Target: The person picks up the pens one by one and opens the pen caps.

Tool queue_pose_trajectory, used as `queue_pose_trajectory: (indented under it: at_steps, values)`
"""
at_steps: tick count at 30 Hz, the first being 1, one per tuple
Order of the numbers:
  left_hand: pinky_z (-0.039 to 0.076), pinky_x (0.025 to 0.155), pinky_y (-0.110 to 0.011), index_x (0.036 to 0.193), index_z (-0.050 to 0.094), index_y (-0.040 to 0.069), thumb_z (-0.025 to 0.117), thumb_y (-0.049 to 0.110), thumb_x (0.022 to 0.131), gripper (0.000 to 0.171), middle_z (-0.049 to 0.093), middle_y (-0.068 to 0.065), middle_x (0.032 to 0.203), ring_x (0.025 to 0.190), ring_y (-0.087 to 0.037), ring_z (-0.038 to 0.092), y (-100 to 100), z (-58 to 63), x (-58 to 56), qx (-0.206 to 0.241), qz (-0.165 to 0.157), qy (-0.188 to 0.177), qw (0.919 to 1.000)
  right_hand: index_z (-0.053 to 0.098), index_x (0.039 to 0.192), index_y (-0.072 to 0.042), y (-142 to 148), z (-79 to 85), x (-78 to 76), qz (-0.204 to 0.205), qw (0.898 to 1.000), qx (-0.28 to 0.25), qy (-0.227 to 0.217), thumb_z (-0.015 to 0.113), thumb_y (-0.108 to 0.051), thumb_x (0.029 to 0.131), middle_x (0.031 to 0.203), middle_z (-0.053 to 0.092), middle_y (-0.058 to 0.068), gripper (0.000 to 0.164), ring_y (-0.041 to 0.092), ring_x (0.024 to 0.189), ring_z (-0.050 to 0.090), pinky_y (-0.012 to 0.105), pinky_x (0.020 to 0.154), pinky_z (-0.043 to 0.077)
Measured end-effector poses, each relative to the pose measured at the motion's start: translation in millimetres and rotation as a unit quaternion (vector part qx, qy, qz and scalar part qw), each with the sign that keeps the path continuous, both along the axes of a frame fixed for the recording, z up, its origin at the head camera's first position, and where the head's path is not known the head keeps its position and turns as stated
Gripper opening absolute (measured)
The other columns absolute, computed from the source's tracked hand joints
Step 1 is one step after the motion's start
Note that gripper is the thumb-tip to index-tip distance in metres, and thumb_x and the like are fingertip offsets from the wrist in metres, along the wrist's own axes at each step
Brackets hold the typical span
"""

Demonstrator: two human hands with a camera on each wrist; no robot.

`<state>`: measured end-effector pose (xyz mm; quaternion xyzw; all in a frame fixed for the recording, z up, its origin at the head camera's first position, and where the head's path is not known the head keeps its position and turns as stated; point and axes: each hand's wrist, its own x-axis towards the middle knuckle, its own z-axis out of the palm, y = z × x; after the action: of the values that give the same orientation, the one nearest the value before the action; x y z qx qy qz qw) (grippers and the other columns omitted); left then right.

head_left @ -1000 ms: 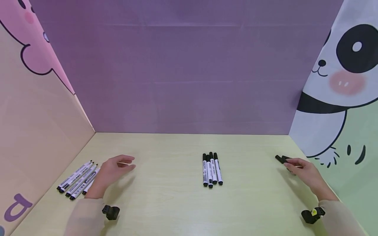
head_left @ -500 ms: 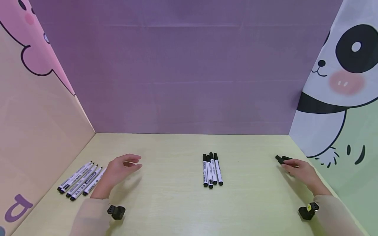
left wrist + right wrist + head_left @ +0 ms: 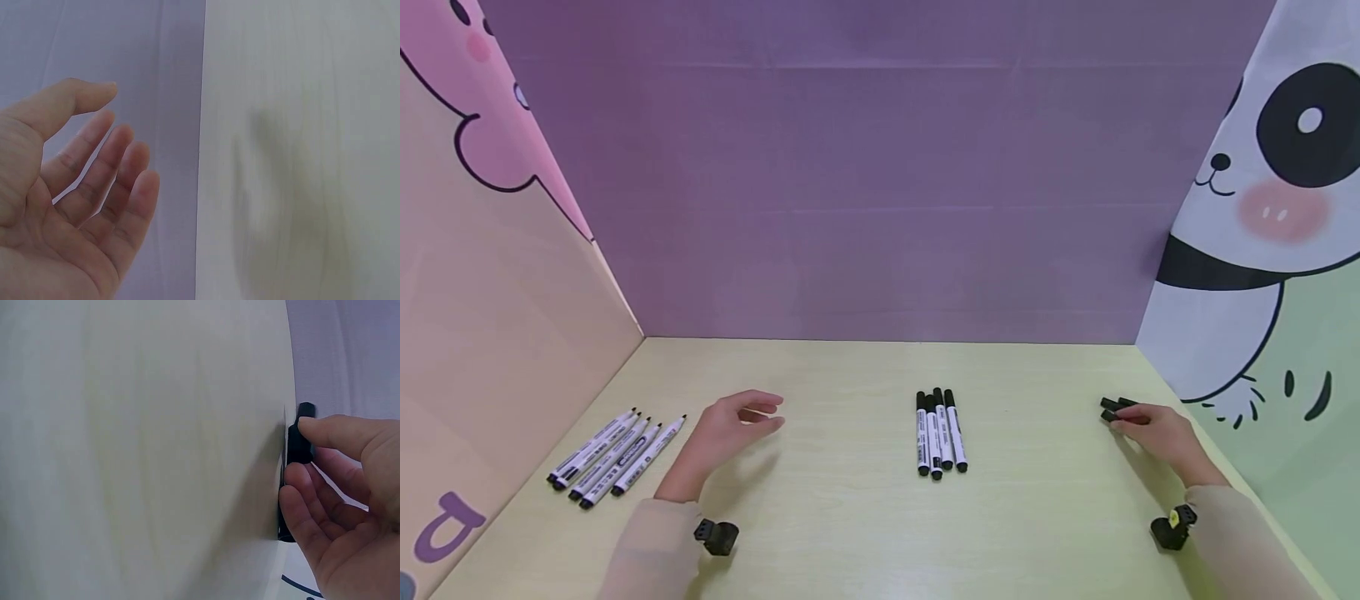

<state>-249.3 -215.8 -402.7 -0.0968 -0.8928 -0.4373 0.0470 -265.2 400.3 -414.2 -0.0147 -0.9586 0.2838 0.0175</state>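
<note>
My right hand (image 3: 1157, 433) is low at the table's right side, thumb and fingertips pinching a black marker cap (image 3: 300, 445). Other black marker caps (image 3: 1126, 402) lie right beside its fingertips, partly hidden by the hand. My left hand (image 3: 733, 433) hovers over the left half of the table with nothing in it; in the left wrist view its fingers are relaxed and slightly bent, the thumb apart. Left of it lies a slanted row of several uncapped white markers (image 3: 613, 458), dark tips pointing away. Several capped white markers (image 3: 942, 437) lie side by side mid-table.
The pale wooden table (image 3: 850, 533) ends at a purple back wall (image 3: 880, 183). A pinkish panel (image 3: 497, 292) stands along the left side, and a panda-printed panel (image 3: 1285, 333) runs along the right. Small black cameras (image 3: 718, 537) sit on both wrists.
My left hand has moved right, away from the uncapped markers, uncovering more of them. The right hand has shifted slightly left among the caps, and a cap now shows at its fingertips.
</note>
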Motion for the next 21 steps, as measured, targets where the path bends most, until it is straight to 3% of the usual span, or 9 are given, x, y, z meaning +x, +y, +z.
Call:
queue_pose_trajectory:
  at_steps: [11,21]
  values:
    - [0.051,0.084,-0.039,0.12,0.07,0.004,0.075,0.02,0.091,0.033,0.069,-0.013,0.117,0.101,-0.028,0.066,14.2,-2.9,-5.0,0.005,-0.016,0.001,0.9999,0.065,0.116,0.009,-0.3,0.9,-0.3,0.002,1.0,0.008,-0.005,0.068,-0.025,0.096,0.105,0.067,0.025,0.04,0.037,0.095,0.061,0.038,0.073,0.045]
    - [0.052,0.085,-0.04,0.12,0.07,0.004,0.075,0.019,0.092,0.032,0.069,-0.013,0.116,0.101,-0.027,0.066,23.4,-5.7,-7.9,0.007,-0.023,-0.004,0.9997,0.061,0.12,0.009,-8.7,7.7,-0.5,0.008,1.0,0.007,-0.011,0.066,-0.025,0.097,0.108,0.064,0.025,0.041,0.037,0.095,0.06,0.047,0.078,0.05]
